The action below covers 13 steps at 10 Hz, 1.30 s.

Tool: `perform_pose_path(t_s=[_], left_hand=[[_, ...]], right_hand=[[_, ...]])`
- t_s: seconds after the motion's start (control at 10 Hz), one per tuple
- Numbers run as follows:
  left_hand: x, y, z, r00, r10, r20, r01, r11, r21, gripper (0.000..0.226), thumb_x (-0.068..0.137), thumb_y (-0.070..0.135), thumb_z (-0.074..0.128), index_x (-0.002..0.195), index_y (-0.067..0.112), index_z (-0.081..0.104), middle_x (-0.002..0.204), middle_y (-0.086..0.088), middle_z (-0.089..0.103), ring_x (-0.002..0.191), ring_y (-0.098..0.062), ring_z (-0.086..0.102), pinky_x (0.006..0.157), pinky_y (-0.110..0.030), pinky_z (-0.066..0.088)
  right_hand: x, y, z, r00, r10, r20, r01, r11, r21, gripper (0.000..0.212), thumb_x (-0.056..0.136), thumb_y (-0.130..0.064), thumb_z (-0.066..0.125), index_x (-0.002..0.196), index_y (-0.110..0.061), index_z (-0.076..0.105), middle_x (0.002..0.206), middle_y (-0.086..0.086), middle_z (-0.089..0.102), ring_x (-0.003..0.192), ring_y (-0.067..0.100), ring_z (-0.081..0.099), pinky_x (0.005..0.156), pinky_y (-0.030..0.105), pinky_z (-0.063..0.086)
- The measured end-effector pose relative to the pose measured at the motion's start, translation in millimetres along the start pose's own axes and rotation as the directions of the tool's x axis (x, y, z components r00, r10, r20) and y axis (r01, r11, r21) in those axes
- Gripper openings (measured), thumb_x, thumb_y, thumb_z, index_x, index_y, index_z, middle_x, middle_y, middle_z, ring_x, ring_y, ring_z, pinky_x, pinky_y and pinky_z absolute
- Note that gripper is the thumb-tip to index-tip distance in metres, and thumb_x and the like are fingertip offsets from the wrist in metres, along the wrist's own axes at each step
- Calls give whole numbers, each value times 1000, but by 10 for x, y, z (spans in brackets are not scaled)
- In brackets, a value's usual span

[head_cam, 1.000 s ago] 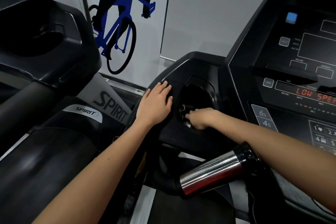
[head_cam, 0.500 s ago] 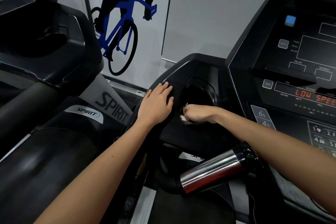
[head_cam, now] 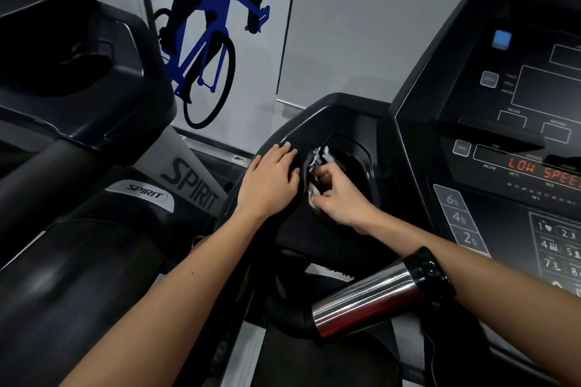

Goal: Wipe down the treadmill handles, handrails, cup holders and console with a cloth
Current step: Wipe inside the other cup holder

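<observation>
My right hand (head_cam: pixel 341 198) grips a dark cloth with white patches (head_cam: pixel 317 163) at the left rim of the treadmill's black cup holder (head_cam: pixel 355 154). The cloth bunches up above my fingers. My left hand (head_cam: pixel 270 181) rests flat, fingers straight, on the black housing just left of the cup holder. The console (head_cam: pixel 503 122) rises to the right with a red "LOW SPEED" readout (head_cam: pixel 544 171) and number keys. A chrome handle grip (head_cam: pixel 367 302) juts out below my right forearm.
A second Spirit treadmill (head_cam: pixel 78 122) stands close on the left, its dark handrail (head_cam: pixel 41 173) running diagonally. A wall panel with a blue cyclist graphic (head_cam: pixel 210 41) is behind. A thin cable (head_cam: pixel 434 355) hangs near the lower right.
My right hand has come up out of the cup holder to its left rim, bringing the cloth into sight. My left hand has stayed put on the housing.
</observation>
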<state>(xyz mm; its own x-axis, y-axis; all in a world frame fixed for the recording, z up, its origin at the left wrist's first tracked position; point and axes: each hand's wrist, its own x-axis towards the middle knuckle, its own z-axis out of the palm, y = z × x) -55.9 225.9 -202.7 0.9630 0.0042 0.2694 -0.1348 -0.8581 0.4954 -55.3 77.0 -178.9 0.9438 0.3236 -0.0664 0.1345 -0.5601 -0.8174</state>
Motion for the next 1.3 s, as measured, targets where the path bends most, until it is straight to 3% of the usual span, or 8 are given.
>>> perform_pose_path(t_s=[0.2, 0.3, 0.4, 0.5, 0.7, 1.0, 1.2, 1.3], left_hand=[[-18, 5, -4, 1000, 2, 1, -2, 1000, 3, 47, 98, 31, 36, 144, 24, 32, 155, 8, 23, 144, -7, 12, 118, -33, 8], [-15, 18, -15, 1000, -6, 2, 6, 1000, 2, 48, 98, 32, 36, 144, 24, 31, 155, 8, 22, 144, -7, 11, 117, -32, 8], [-15, 20, -16, 1000, -7, -5, 7, 1000, 12, 47, 98, 32, 36, 144, 24, 31, 155, 9, 23, 144, -7, 12, 117, -32, 8], [-12, 24, -9, 1000, -4, -3, 4, 1000, 30, 48, 98, 33, 35, 144, 24, 31, 155, 8, 23, 144, -8, 11, 117, -33, 9], [8, 28, 8, 1000, 18, -2, -18, 996, 88, 47, 98, 32, 33, 144, 23, 31, 154, 5, 24, 144, -12, 14, 118, -35, 13], [-16, 6, -7, 1000, 16, 3, -16, 999, 48, 47, 98, 33, 33, 144, 23, 31, 154, 6, 24, 144, -11, 14, 119, -35, 11], [-16, 11, -15, 1000, 11, 10, -11, 999, 43, 47, 98, 33, 33, 144, 23, 31, 155, 6, 23, 144, -10, 13, 119, -34, 10], [-15, 11, -18, 1000, 11, 14, -12, 999, 38, 47, 98, 33, 33, 145, 23, 30, 155, 7, 23, 144, -10, 13, 118, -34, 10]], right_hand=[[-58, -116, -114, 987, 131, 95, -132, 991, 8, 30, 74, 7, 61, 99, -8, 54, 73, 5, 54, 55, 11, 48, 47, 17, 39], [143, -190, -50, 947, 322, 11, -311, 907, 283, 57, 82, 7, 52, 132, -7, 27, 78, 6, 52, 64, 13, 51, 52, 21, 46], [250, -188, 24, 945, 326, -36, -308, 919, 245, 74, 89, 3, 46, 142, -9, -4, 87, 9, 53, 72, 15, 51, 63, 27, 46], [135, -146, 13, 965, 261, -24, -260, 964, 57, 61, 89, -5, 52, 138, -9, 17, 97, 8, 54, 81, 16, 54, 64, 28, 48], [-306, -445, -439, 887, 118, 447, 55, 934, -354, 29, 88, -4, 55, 116, -8, 62, 68, -11, 65, 58, -5, 51, 57, 9, 38], [-37, -314, -480, 886, 346, 308, 336, -22, -941, 30, 90, -5, 41, 115, -10, 56, 131, 8, 50, 129, 26, 34, 109, 41, 24], [207, -80, -308, 825, 501, 262, 403, -196, -894, 51, 99, -27, 31, 148, -16, 18, 158, 4, 1, 145, 21, -9, 115, 45, -6], [156, -180, -207, 789, 552, 271, 375, -83, -923, 49, 99, -26, 29, 144, -8, 27, 155, 8, 22, 143, 26, 16, 115, 44, 11]])
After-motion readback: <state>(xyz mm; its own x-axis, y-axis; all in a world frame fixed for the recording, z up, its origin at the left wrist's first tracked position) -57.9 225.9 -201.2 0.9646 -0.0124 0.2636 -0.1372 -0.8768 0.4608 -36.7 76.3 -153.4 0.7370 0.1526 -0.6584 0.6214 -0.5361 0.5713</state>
